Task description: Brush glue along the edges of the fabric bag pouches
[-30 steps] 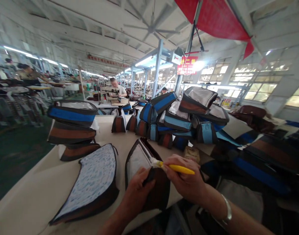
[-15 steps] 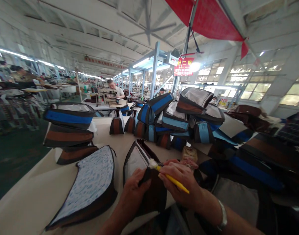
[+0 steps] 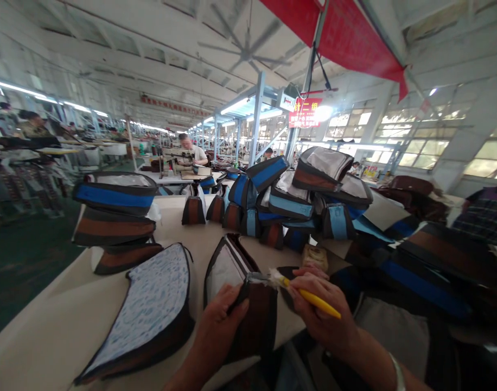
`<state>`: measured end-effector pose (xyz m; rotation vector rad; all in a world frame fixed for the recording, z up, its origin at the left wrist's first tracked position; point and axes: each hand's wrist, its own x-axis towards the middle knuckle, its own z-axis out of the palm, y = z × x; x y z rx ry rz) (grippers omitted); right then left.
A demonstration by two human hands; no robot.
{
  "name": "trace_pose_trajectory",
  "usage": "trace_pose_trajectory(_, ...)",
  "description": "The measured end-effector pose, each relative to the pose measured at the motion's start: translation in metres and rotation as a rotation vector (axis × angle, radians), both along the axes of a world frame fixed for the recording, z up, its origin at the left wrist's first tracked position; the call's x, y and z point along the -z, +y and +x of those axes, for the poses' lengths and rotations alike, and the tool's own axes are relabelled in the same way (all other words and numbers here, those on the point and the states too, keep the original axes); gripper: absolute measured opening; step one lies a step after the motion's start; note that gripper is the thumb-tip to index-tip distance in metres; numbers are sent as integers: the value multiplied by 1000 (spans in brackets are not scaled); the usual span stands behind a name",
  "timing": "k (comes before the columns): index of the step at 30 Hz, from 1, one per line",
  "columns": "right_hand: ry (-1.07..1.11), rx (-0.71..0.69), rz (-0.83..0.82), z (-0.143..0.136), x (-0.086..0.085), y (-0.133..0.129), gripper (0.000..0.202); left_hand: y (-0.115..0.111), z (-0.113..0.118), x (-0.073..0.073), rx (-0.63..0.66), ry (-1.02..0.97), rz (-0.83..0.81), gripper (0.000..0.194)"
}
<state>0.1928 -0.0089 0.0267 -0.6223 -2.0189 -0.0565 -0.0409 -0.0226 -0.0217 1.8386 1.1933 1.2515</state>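
Observation:
A brown and dark grey fabric case [image 3: 256, 309] stands upright on the pale table, its white lining showing on the left. My left hand [image 3: 222, 320] pinches its near edge between thumb and fingers. My right hand [image 3: 319, 298] is closed on a yellow-handled brush [image 3: 319, 303], whose pale bristles are at the right end of the case's top edge. Whether the bristles touch the edge I cannot tell. Left of the case lies another piece with a blue-patterned white face [image 3: 151, 301].
Stacked cases [image 3: 114, 195] stand at the left on the table [image 3: 40, 320]. A pile of blue and brown cases [image 3: 291, 203] fills the back. Behind the right hand sits a yellowish container [image 3: 314, 256]. A person in plaid [image 3: 486, 214] is at the far right.
My right hand and the brush have moved right along the case's top edge. My left hand stays on the case. The person in plaid shows more at the right.

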Motion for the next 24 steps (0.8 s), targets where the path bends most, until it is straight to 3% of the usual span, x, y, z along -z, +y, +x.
trace_pose_trajectory(3,72,90,-16,8,-9,0,10,-1,4,7,-76,158,154,27)
trace_pose_trajectory(6,152,119,-69,1,-25,-6,5,1,10,18,-199,426,408,27)
trace_pose_trajectory(9,122,29,-124,-10,-35,-10,6,1,17,24,-266,668,667,24)
trace_pose_trajectory(12,-67,-47,-189,-12,-35,-7,10,-1,20,25,-276,744,860,24)
trace_pose_trajectory(14,-157,0,-201,-8,-34,-3,11,-3,22,26,-276,760,916,23)
trace_pose_trajectory(17,-126,60,-176,-5,-36,-2,10,-5,25,29,-258,781,932,25)
trace_pose_trajectory(24,-383,-4,-232,-14,-43,-1,16,-9,30,39,-161,832,868,23)
